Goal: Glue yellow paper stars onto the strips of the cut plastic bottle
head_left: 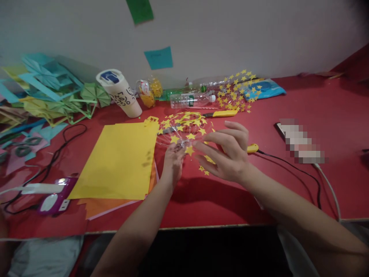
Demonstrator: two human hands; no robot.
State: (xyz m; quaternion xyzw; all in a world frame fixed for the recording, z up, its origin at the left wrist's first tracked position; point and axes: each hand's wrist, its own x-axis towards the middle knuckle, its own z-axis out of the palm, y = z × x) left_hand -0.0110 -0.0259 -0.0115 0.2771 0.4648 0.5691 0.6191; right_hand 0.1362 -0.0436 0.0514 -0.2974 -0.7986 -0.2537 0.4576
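Note:
My left hand [173,163] is closed around the narrow base of a clear plastic piece [180,143], whose thin strips fan outward with yellow paper stars [190,136] on them. To its right, my right hand [229,152] has its fingers spread and curved, the tips beside the stars; whether they touch one cannot be made out. A few loose yellow stars [205,171] lie on the red table below. Behind the fan is a yellow-handled cutter [225,114]. Partly hidden behind my right hand is a yellow tool [253,148] with a black cord.
Yellow paper sheets [118,161] lie left, over orange ones. A white tumbler [121,94], plastic bottles [191,100] and another star fan [238,92] line the wall. Folded paper models [52,84] fill the far left, with a purple power adapter [56,198] nearer. A phone [300,140] lies right.

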